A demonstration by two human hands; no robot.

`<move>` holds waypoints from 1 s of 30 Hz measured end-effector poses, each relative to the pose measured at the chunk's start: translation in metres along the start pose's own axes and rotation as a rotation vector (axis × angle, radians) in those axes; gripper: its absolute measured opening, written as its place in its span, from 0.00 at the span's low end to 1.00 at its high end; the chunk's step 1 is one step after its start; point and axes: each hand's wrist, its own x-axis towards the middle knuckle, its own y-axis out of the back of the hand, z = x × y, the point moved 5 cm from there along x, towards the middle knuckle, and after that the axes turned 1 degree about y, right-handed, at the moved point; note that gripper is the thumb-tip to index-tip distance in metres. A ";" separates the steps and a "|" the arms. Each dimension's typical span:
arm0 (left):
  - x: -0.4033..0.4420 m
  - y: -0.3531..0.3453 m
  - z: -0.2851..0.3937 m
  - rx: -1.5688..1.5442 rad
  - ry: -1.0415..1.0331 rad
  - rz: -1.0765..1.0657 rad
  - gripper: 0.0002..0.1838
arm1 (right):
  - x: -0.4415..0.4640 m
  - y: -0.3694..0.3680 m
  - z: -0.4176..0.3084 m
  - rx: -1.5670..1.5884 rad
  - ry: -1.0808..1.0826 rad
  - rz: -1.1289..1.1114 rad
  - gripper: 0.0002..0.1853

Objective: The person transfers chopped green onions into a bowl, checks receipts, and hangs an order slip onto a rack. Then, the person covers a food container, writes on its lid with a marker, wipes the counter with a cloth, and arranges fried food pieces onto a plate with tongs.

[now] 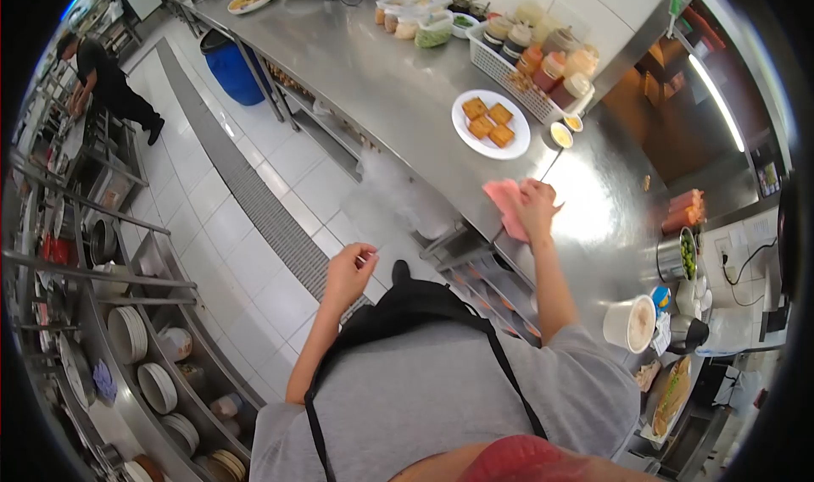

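My right hand grips a pink cloth and presses it on the steel counter near its front edge. Just beyond the cloth is a white plate with several square golden fried pieces on it. Two small cups of yellow sauce stand beside the plate. Over the floor, away from the counter, my left hand is raised with its fingers curled in. Whatever may be between those fingers is too small to make out.
A white basket of sauce bottles stands against the wall. A tub and a metal pot are at the right. Shelves with stacked bowls line the left. Across the aisle, a person in black works near a blue barrel.
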 end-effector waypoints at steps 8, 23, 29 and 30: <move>0.120 0.041 -0.008 0.066 -0.007 -0.059 0.08 | 0.139 0.026 -0.029 0.304 0.185 0.370 0.05; 0.306 0.109 -0.040 -0.014 0.037 -0.061 0.07 | 0.289 -0.163 -0.263 0.246 0.572 -0.187 0.11; 0.418 0.121 -0.019 -0.083 -0.230 -0.275 0.07 | 0.396 -0.121 -0.218 0.064 0.192 0.098 0.13; 0.435 0.125 -0.021 -0.098 -0.244 -0.310 0.06 | 0.430 -0.107 -0.192 0.202 0.002 0.137 0.11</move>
